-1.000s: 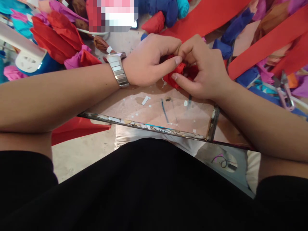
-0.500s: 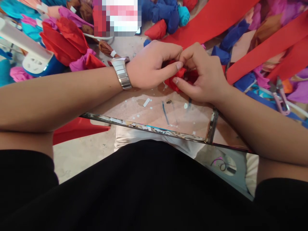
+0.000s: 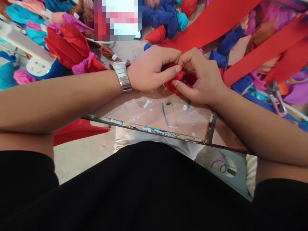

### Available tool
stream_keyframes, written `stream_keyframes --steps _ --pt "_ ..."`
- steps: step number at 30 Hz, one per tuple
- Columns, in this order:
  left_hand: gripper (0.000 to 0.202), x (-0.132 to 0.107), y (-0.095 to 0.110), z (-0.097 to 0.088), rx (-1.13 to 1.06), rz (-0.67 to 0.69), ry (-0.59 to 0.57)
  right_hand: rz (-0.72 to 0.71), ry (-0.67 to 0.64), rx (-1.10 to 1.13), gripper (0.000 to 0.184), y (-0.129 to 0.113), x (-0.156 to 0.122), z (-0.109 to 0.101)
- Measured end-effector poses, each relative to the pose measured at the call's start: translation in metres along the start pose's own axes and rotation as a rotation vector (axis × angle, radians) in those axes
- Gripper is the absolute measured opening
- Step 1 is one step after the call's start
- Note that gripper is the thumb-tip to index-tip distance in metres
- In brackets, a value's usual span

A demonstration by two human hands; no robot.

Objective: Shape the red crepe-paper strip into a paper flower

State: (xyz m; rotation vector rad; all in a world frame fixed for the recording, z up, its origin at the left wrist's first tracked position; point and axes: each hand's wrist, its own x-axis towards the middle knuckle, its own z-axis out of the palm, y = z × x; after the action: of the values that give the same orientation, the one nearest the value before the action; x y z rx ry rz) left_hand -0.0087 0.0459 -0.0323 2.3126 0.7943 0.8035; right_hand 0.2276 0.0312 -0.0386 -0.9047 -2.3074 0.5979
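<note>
Over the near part of the table, a small bunched piece of red cloth sits between my two hands. My left hand, with a metal watch on the wrist, pinches it from the left with thumb and bent fingers. From the right, my right hand grips the same cloth, thumb below and fingers curled above. The fingertips of both hands meet at its top and hide much of it. Some loose white thread shows beside the cloth.
Long red cloth strips run across the far right. Blue cloth bundles lie beyond my hands; red ones are left. Pink-handled snips rest by my right forearm. A white-and-blue device stands left. The table's framed edge holds scraps.
The view has shifted slightly, and the hands appear a little lower. Both keep their pinch on the red cloth, with only slight finger movement.
</note>
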Motion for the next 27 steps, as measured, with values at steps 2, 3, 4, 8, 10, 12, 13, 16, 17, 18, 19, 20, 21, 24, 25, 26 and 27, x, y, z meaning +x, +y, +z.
stream_keyframes --steps 2,3,4,8,10,12,13,16,17,18,19,20,21,24,25,26,27 --pt "0.037 0.0000 -0.0003 0.0002 -0.002 -0.002 -0.006 0.004 -0.004 0.009 0.028 0.0000 0.0001 0.0001" --pt "0.036 -0.0001 -0.0003 0.0003 -0.003 -0.003 -0.008 0.004 -0.005 0.014 0.029 -0.0001 0.0001 0.0001" --pt "0.035 -0.0001 -0.0005 0.0006 -0.002 -0.004 -0.009 0.001 -0.003 0.017 0.029 -0.0002 0.0002 0.0001" --pt "0.034 -0.0005 -0.0015 0.0017 -0.009 -0.002 0.009 -0.007 0.005 0.016 0.030 -0.0007 0.0006 -0.0002" --pt "0.034 -0.0005 -0.0012 0.0015 -0.020 0.008 0.010 -0.010 0.004 0.010 0.029 -0.0004 0.0007 -0.0004" --pt "0.033 -0.0001 -0.0001 0.0006 -0.025 0.013 -0.002 -0.017 0.004 0.006 0.028 0.0003 0.0005 -0.0003" --pt "0.032 0.0000 0.0007 0.0000 -0.024 0.010 -0.011 -0.018 0.003 0.005 0.027 0.0007 0.0004 -0.0002" --pt "0.032 0.0004 0.0024 -0.0011 -0.018 -0.001 -0.025 -0.015 -0.002 0.010 0.027 0.0017 0.0001 0.0002" --pt "0.032 0.0003 0.0025 -0.0011 -0.015 -0.002 -0.024 -0.012 -0.001 0.017 0.027 0.0017 0.0001 0.0004" --pt "0.032 0.0002 0.0022 -0.0010 -0.013 0.000 -0.022 -0.009 -0.001 0.026 0.028 0.0016 0.0003 0.0005" --pt "0.032 0.0001 0.0016 -0.0008 -0.011 0.001 -0.018 -0.006 0.001 0.037 0.028 0.0013 0.0005 0.0006" --pt "0.032 -0.0001 0.0008 -0.0005 -0.009 0.003 -0.013 -0.004 0.003 0.047 0.028 0.0009 0.0008 0.0007" --pt "0.033 -0.0003 -0.0002 -0.0003 -0.007 0.004 -0.012 -0.002 0.004 0.055 0.028 0.0005 0.0011 0.0006" --pt "0.033 -0.0006 -0.0025 0.0000 -0.013 0.019 -0.010 0.001 0.004 0.056 0.028 -0.0005 0.0016 0.0003" --pt "0.034 -0.0007 -0.0027 -0.0002 -0.013 0.024 -0.012 0.000 0.003 0.052 0.028 -0.0007 0.0016 0.0001" --pt "0.035 -0.0009 -0.0025 -0.0006 -0.009 0.027 -0.016 -0.003 0.004 0.047 0.028 -0.0007 0.0016 -0.0001" --pt "0.037 -0.0011 -0.0018 -0.0011 0.000 0.027 -0.021 -0.008 0.006 0.041 0.029 -0.0008 0.0015 -0.0002"
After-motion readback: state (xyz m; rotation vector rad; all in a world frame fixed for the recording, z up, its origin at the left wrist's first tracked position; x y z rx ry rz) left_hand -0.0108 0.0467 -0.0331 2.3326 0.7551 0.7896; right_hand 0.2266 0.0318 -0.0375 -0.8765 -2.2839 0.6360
